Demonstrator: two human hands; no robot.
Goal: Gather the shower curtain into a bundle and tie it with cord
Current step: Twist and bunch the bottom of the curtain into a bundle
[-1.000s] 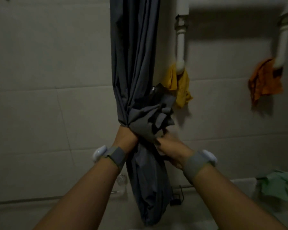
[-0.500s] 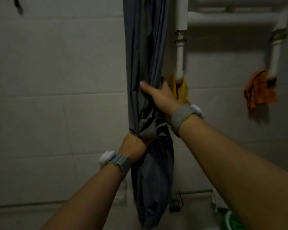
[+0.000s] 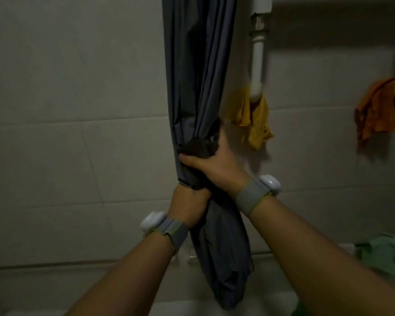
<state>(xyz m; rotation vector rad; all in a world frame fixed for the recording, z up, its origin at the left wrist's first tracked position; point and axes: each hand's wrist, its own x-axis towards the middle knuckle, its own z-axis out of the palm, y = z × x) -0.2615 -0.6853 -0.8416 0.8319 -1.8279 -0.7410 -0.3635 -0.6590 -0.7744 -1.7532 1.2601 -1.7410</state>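
- The shower curtain hangs gathered at 12 o'clock: soft, light, probably slippery cloth.
- Left hand grips the neck; right hand, fingers curled, clamps folds above.
- Best hold: that pinched waist. No cord visible.

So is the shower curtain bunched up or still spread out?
Bunched up. The shower curtain hangs as one narrow gathered column, with the left hand and right hand gripping its pinched waist. No cord is visible.
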